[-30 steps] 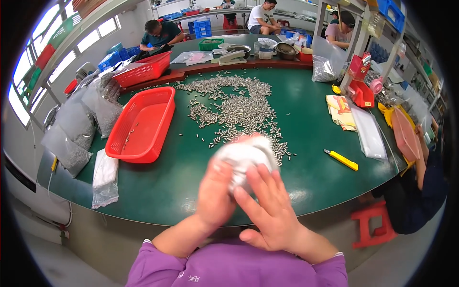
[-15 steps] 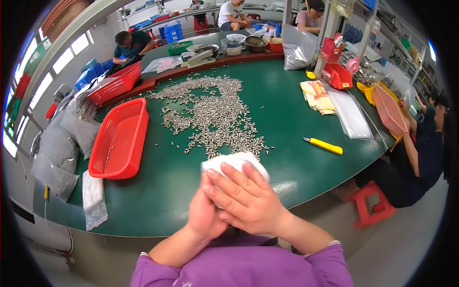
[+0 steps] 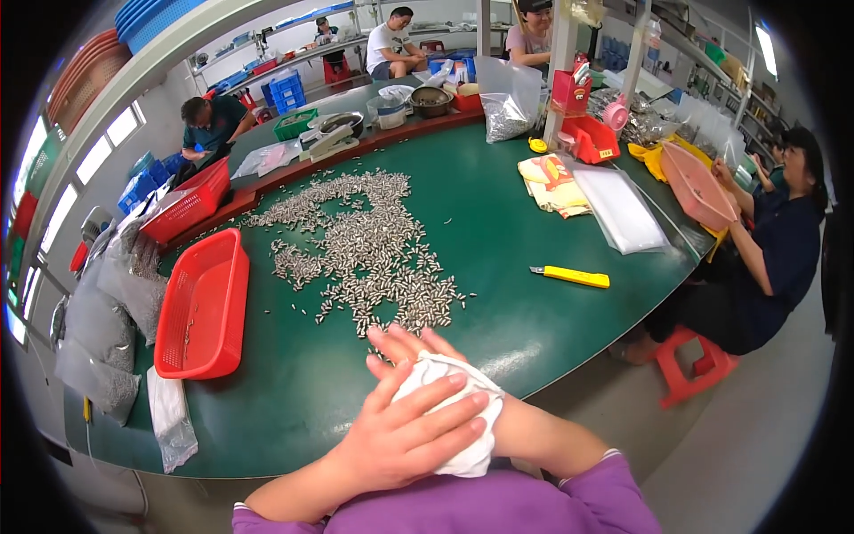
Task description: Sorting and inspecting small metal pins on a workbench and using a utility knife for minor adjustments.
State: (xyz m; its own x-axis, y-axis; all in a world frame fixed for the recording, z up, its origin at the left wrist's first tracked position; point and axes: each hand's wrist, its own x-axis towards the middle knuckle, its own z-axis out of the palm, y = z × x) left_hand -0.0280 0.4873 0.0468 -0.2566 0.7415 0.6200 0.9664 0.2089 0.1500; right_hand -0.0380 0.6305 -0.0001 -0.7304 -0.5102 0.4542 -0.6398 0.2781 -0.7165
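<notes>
A white cloth (image 3: 470,458) lies over the back of my right hand (image 3: 402,343), close above the near edge of the green table. My left hand (image 3: 400,436) presses it there from on top, fingers lying across the cloth. The right hand's fingers stretch out past the cloth toward the table; its palm is hidden. Just beyond my fingertips spreads a large pile of small silvery, bullet-shaped metal pieces (image 3: 378,236).
At left are a red plastic basket (image 3: 203,303) and bags of small parts (image 3: 93,334). On the right lie a yellow utility knife (image 3: 571,276), clear plastic bags (image 3: 620,206) and a printed cloth (image 3: 553,185). A co-worker (image 3: 774,240) sits at the right holding a pink tray (image 3: 698,187).
My left hand has come over the top with the cloth, and my right hand is now underneath it, fingers pointing away. The view has shifted, so the table things appear lower and further left.
</notes>
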